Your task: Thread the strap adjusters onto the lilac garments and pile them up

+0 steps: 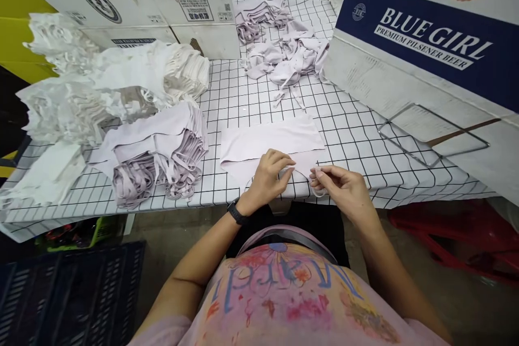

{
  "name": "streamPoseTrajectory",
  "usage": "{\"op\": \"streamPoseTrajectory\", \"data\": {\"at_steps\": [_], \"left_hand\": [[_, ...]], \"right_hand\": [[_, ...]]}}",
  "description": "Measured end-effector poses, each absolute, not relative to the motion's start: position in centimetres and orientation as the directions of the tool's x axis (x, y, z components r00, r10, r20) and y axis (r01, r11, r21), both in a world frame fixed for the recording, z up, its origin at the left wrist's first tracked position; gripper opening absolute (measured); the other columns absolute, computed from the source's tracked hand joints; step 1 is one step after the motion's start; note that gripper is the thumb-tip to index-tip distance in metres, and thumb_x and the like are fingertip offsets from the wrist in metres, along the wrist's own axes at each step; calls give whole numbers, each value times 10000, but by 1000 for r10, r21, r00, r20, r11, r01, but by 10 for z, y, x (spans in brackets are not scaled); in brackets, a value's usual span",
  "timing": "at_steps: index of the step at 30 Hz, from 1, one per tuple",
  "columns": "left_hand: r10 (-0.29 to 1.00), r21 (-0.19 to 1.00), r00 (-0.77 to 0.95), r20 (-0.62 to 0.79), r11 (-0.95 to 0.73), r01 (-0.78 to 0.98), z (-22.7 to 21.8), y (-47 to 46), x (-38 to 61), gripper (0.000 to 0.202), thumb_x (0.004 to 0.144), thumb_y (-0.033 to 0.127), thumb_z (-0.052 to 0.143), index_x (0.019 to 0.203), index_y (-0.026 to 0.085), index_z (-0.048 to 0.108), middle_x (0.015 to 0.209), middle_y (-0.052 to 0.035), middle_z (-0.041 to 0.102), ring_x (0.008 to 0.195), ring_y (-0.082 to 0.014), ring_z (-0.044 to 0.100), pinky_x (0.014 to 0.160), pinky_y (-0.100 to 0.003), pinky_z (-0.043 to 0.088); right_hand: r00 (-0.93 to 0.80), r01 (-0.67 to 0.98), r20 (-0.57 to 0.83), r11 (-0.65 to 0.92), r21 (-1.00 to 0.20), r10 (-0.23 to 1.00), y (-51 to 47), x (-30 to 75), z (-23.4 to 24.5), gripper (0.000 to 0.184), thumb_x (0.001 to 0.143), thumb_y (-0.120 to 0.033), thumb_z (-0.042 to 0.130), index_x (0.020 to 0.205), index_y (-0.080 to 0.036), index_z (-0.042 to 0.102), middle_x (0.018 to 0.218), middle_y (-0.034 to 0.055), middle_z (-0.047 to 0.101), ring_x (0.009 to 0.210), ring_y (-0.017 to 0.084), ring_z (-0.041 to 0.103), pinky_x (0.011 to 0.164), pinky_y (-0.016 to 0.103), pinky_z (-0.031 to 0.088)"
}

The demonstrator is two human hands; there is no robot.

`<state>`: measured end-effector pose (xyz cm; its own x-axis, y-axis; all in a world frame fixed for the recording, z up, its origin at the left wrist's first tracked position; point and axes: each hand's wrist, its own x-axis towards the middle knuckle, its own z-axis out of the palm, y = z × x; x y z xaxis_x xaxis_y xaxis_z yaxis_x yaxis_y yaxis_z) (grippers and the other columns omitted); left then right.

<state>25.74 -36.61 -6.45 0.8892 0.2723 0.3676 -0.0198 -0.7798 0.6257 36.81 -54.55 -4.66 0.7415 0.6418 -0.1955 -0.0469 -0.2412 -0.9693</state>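
A pale lilac fabric piece (271,138) lies flat before me, with a folded edge across its lower part. My left hand (268,175), wearing a black watch (237,212), rests over its lower right part. The left fingers are curled and the thumb nearly meets the forefinger; what lies between them is too small to make out. To the right, just off the fabric, my right hand (343,186) pinches a thin pale strap (319,193), which loops below the fingertips.
Stacked lilac pieces with straps (162,146) lie left, by white fabric bundles (154,73). Loose lilac pieces (287,54) lie farther back on the checked tablecloth (227,86). Cartons stand at back left (141,0) and right (405,54), the latter behind a wire frame (433,135).
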Motion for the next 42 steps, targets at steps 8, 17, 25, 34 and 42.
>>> {"op": "streamPoseTrajectory", "data": {"at_steps": [8,17,25,34,42], "left_hand": [[243,524,928,282,-850,64,-79,-344,277,201,963,159,606,1153,177,669,1159,-79,679,1100,-236,561,953,-389,519],[148,401,962,228,-915,45,-82,-330,296,133,1005,221,579,1003,170,702,1056,-84,679,1002,-239,580,854,-388,513],[237,478,930,281,-875,79,-90,-324,300,125,982,171,592,989,183,716,1000,-66,678,949,-212,599,827,-364,504],[217,467,907,361,-884,25,-87,-325,303,109,973,196,626,895,196,703,914,-28,720,911,-202,609,810,-388,441],[171,412,922,349,-911,13,-86,-330,304,170,1001,197,558,888,205,684,929,-35,732,931,-212,609,842,-419,435]], "right_hand": [[745,-183,-277,-213,-960,607,-523,370,-49,309,822,-469,797,867,-163,792,756,55,756,599,149,708,591,246,611],[824,2,-157,-279,-960,545,-516,376,-60,242,807,-437,808,869,-204,828,800,40,784,721,185,718,714,295,597],[784,-217,-285,-187,-958,551,-493,377,-62,280,796,-439,812,842,-166,774,700,40,741,630,154,708,629,251,606],[772,-346,-383,-170,-923,508,-471,379,-68,272,784,-405,795,742,-148,716,590,37,705,501,130,668,527,213,584],[800,-356,-383,-149,-923,462,-468,381,-69,240,776,-378,790,720,-159,709,573,22,686,492,132,664,533,221,588]]}}
